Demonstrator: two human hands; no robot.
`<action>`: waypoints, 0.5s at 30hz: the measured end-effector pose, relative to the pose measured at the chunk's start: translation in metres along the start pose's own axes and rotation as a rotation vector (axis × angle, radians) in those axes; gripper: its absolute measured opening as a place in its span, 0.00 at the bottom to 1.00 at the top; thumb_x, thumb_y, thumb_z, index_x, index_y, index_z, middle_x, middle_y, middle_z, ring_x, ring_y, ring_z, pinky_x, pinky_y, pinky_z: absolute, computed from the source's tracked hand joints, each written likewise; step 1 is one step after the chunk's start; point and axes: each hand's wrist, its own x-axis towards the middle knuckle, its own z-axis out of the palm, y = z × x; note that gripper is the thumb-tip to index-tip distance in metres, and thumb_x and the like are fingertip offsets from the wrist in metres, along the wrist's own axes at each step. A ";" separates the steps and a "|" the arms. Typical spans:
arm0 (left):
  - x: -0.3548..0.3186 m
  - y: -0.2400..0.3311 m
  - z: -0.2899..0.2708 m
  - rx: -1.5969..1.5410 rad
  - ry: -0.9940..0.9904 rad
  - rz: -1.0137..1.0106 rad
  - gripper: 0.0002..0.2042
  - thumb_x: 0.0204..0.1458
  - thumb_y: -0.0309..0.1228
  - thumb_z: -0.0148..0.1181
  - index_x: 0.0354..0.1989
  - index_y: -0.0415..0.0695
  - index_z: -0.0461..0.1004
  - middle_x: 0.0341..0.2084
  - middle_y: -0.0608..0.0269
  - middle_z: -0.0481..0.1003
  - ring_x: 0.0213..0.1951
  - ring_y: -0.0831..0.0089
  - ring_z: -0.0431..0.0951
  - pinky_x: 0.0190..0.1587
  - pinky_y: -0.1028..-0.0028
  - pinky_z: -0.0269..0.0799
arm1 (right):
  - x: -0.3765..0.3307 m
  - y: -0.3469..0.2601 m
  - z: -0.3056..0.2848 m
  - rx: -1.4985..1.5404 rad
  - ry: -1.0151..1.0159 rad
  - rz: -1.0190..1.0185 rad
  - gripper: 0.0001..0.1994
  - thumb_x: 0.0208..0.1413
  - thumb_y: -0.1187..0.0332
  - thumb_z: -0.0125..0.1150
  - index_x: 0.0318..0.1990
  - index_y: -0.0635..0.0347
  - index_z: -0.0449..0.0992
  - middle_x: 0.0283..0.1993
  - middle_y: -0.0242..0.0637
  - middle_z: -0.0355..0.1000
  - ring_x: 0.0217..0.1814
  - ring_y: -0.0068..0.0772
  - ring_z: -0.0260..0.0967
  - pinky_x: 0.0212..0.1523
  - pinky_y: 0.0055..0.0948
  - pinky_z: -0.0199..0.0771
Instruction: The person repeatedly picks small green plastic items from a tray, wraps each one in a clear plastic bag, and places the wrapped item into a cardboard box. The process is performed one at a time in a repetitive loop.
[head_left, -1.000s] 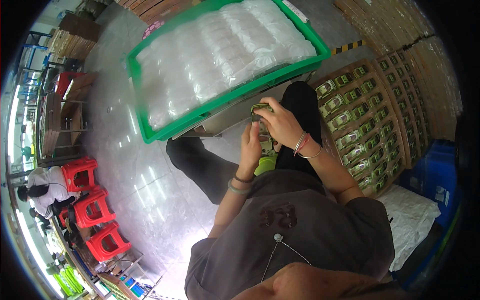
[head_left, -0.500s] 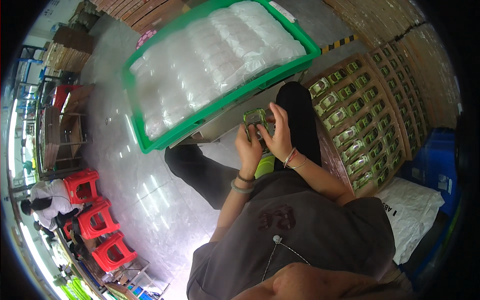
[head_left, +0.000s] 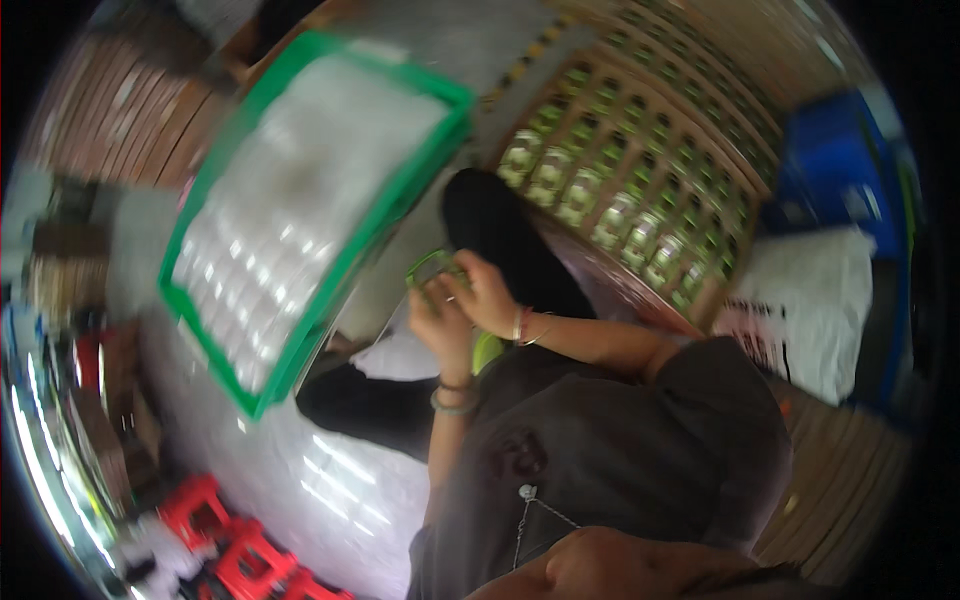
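One broad green tub (head_left: 353, 270) dominates the workshop floor, filled with white bundles (head_left: 300, 170) that shine under the lights. Beside it, to the worker's right, lies a brown tray (head_left: 720, 295) set with close rows of green, car-shaped parts (head_left: 617, 215). A blue bin (head_left: 835, 160) stands farther right, a plump white sack (head_left: 800, 310) just in front of it; at lower left, red stools (head_left: 250, 560) blur at the rim of the view.

At the center, the worker's right hand (head_left: 480, 292) and left hand (head_left: 438, 322) meet between the dark-trousered knees, near the tub's side. The fingers of both appear bent inward and gripping one small green frame (head_left: 428, 258), its looped edge standing clear above the knuckles; blur hides exactly where each fingertip presses. A slim bracelet (head_left: 522, 325) circles the right wrist.

Careful handling here likely means steadying the frame with the left fingers low on its body while the right ones work its edge, with pressure kept light and even, since so thin a loop looks apt to flex. Wrists held close to the lap should keep it from twisting, and keeping fingertips off the open loop leaves its edge in plain sight.
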 end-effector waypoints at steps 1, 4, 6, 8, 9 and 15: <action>-0.001 0.009 0.005 -0.075 -0.013 -0.035 0.08 0.56 0.28 0.53 0.30 0.34 0.69 0.23 0.51 0.73 0.24 0.67 0.73 0.25 0.68 0.66 | 0.000 0.002 -0.007 0.008 0.019 0.051 0.08 0.53 0.70 0.59 0.35 0.65 0.69 0.30 0.50 0.67 0.30 0.45 0.68 0.31 0.36 0.67; -0.014 0.021 0.020 -0.120 -0.317 -0.058 0.12 0.56 0.26 0.54 0.46 0.33 0.69 0.34 0.52 0.74 0.33 0.72 0.74 0.28 0.73 0.71 | -0.002 0.024 -0.054 0.022 0.104 0.167 0.10 0.52 0.68 0.61 0.38 0.65 0.71 0.33 0.46 0.70 0.33 0.35 0.69 0.34 0.33 0.68; -0.023 0.019 0.019 -0.241 -0.461 -0.101 0.21 0.56 0.26 0.54 0.58 0.35 0.63 0.42 0.55 0.72 0.39 0.74 0.73 0.34 0.75 0.74 | -0.012 0.072 -0.104 0.086 0.276 0.359 0.12 0.52 0.66 0.61 0.40 0.65 0.72 0.34 0.43 0.72 0.36 0.31 0.69 0.37 0.31 0.70; -0.020 0.003 0.009 -0.216 -0.517 -0.154 0.19 0.57 0.27 0.54 0.56 0.35 0.65 0.42 0.56 0.72 0.39 0.74 0.74 0.35 0.75 0.74 | -0.031 0.098 -0.187 -0.026 0.380 0.678 0.18 0.54 0.61 0.61 0.46 0.65 0.72 0.30 0.35 0.71 0.29 0.25 0.69 0.28 0.28 0.71; -0.021 -0.004 0.006 -0.213 -0.569 -0.193 0.18 0.57 0.28 0.54 0.56 0.35 0.66 0.41 0.56 0.72 0.39 0.73 0.74 0.36 0.75 0.74 | -0.075 0.192 -0.237 -0.268 0.631 0.677 0.18 0.53 0.60 0.60 0.46 0.63 0.72 0.28 0.35 0.71 0.30 0.25 0.69 0.28 0.29 0.71; -0.020 -0.041 -0.019 -0.137 -0.518 -0.354 0.14 0.61 0.33 0.49 0.48 0.36 0.71 0.38 0.58 0.75 0.38 0.73 0.76 0.34 0.76 0.74 | -0.230 0.228 -0.435 -0.901 0.907 1.036 0.19 0.50 0.57 0.58 0.45 0.59 0.76 0.41 0.54 0.74 0.44 0.55 0.73 0.44 0.45 0.73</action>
